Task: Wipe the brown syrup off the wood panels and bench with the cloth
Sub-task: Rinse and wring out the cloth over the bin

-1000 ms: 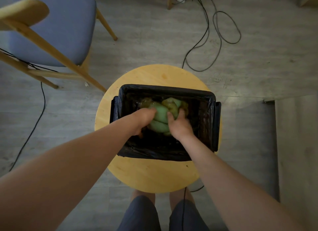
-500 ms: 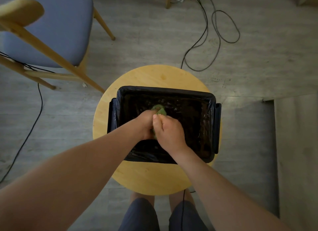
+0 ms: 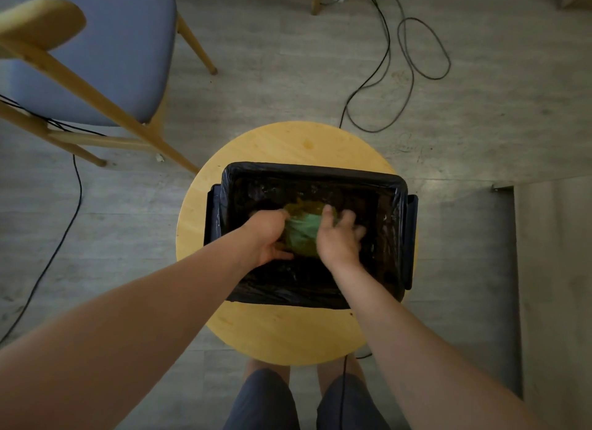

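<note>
Reaching down into the black-lined bin, both hands meet at the cloth, which lies bunched near the bin's middle, a little toward its far wall. The cloth is green, with brown-yellow staining along the edge nearest that wall.

The left hand grips the cloth's left side: its fingers are curled into the fabric and its thumb lies along the near edge. The right hand lies on the cloth's right side with its fingers fanned apart and slightly blurred, its thumb resting on the fabric. Dark liner shows on all sides of the hands, widest toward the bin's right wall and near wall.

The bin stands on a round wooden top. Its left and right rims come almost out to the wood's edge, while a band of bare wood shows in front of the bin and another behind it. The band behind carries a small brownish mark.

Left of and beyond the bin stands a chair with a blue-grey seat, one leg ending close to the wooden top. A looped black cable lies on the grey floor beyond the bin. Another cable runs down the floor to the bin's left.
</note>
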Tool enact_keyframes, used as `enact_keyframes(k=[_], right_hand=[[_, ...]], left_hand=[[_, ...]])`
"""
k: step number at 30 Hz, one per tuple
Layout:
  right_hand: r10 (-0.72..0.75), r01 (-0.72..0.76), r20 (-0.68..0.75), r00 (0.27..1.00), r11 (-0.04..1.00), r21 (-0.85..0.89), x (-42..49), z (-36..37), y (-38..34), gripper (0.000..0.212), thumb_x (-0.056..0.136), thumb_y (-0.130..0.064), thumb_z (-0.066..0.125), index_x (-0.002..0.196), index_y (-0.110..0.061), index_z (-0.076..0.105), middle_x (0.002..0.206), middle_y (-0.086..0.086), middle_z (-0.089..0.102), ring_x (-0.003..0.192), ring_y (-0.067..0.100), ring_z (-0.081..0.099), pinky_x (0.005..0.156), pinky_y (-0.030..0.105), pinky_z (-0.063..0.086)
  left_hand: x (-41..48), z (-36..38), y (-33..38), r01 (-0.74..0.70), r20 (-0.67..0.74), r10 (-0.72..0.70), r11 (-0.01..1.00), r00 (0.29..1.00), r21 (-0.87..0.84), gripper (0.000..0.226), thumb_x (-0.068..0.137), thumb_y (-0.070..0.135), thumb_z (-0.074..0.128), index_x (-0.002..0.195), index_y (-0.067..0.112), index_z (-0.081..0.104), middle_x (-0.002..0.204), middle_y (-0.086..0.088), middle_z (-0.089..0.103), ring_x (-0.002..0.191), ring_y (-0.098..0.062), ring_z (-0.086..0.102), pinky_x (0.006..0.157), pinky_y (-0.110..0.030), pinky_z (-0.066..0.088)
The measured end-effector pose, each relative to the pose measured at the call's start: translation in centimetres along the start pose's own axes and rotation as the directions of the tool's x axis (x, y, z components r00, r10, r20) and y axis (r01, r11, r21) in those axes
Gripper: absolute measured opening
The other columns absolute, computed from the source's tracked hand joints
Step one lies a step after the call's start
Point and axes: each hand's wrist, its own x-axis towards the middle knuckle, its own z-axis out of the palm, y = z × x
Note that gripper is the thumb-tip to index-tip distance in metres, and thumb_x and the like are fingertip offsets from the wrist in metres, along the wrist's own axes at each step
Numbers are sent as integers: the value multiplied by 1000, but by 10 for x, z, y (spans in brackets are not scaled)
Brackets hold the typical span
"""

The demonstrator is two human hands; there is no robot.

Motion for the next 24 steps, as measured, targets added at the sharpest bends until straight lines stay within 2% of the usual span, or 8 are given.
enact_keyframes(k=[2, 5, 8, 11, 15, 18, 21, 24], right_hand=[[24, -36, 124, 992, 995, 92, -5, 10, 1, 56, 108, -57, 27, 153, -23, 32, 148, 17, 40, 127, 38, 51, 95, 42, 44], [-141, 100, 174, 975, 969, 226, -19, 17, 1, 47, 110, -52, 30, 136, -22, 55, 119, 3, 68, 110, 23, 65, 94, 38, 53], [-401, 377, 111, 909, 906, 190, -42, 14, -4, 42, 109, -53, 35, 108, -26, 66, 89, -11, 69, 85, 4, 67, 75, 28, 56], [-623, 607, 30, 781, 771, 193, -61, 11, -8, 45, 110, -41, 38, 70, -26, 51, 60, -10, 54, 58, 10, 56, 53, 25, 41], [-790, 786, -34, 613, 613, -77, -47, 16, -8, 42, 105, -37, 33, 67, -24, 44, 59, -13, 45, 51, 13, 50, 47, 32, 39], [-850, 791, -102, 517, 520, -323, -27, 20, 2, 46, 106, -32, 36, 68, -15, 55, 57, -2, 52, 46, 21, 52, 40, 33, 40], [-778, 643, -137, 614, 593, -484, -5, 14, 11, 52, 108, -41, 30, 77, -13, 61, 62, 4, 61, 49, 25, 59, 39, 33, 43], [-569, 464, -181, 802, 785, -411, 9, 7, 20, 52, 107, -52, 27, 105, -12, 59, 99, 12, 63, 79, 33, 65, 57, 42, 54]], left_hand=[[1, 4, -4, -18, 54, 20, 999, 998, -28, 19, 110, 34, 45, 122, 23, 55, 117, -7, 65, 106, -34, 61, 107, -68, 42], [2, 12, -5, 36, 135, -28, 998, 990, -52, 36, 108, 49, 43, 133, 28, 58, 122, -8, 66, 114, -32, 60, 102, -64, 45], [3, 10, -2, 17, 105, -14, 999, 994, -34, 34, 105, 45, 49, 106, 19, 71, 102, -9, 73, 96, -26, 69, 79, -42, 56], [2, 5, 6, 1, 59, 0, 1000, 998, -22, 34, 105, 31, 56, 79, 13, 66, 68, -4, 66, 58, -17, 67, 54, -27, 54], [1, 1, 7, -43, 59, 43, 999, 997, -12, 48, 104, 10, 46, 59, 10, 62, 56, -5, 60, 47, -16, 61, 45, -23, 49], [-5, 4, 2, -85, 54, 88, 995, 995, -58, 33, 100, 2, 48, 76, 4, 69, 72, -11, 68, 64, -21, 67, 59, -30, 56], [-8, 9, -9, -153, 43, 152, 988, 987, 21, 23, 98, -1, 51, 96, -1, 74, 90, -17, 73, 83, -28, 72, 75, -41, 62], [-9, 11, -14, -107, 26, 105, 988, 994, 110, 27, 101, 18, 48, 115, 11, 69, 110, -14, 73, 105, -31, 69, 91, -50, 59]])
